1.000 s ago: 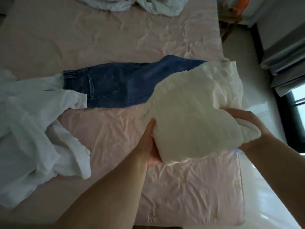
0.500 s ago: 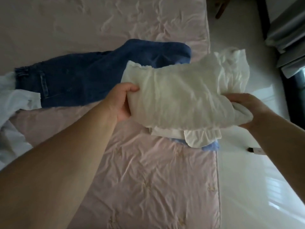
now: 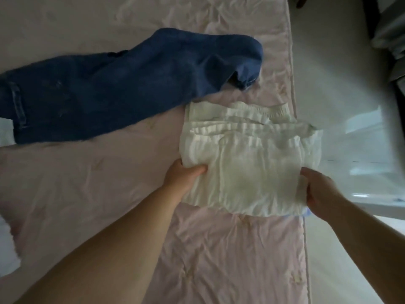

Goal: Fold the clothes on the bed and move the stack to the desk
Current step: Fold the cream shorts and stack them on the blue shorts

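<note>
Bed point(image 3: 92, 194) covered in a wrinkled pale pink sheet, right edge seam running top to bottom. Folded cream-white garment point(image 3: 247, 163) lies flat near the bed's right edge, ruffled elastic band at its far side; a bit of light blue fabric point(image 3: 306, 212) peeks from under its near right corner. Left hand point(image 3: 183, 177) grips the garment's left edge, thumb on top. Right hand point(image 3: 317, 189) holds the right edge, fingers curled round the cloth. Blue jeans point(image 3: 114, 88) spread unfolded to the far left, just apart from the white garment. White cloth point(image 3: 6, 249) at the left frame edge. Glossy pale floor point(image 3: 341, 84) right of the bed, bright reflections; dark blurry furniture top right.
</note>
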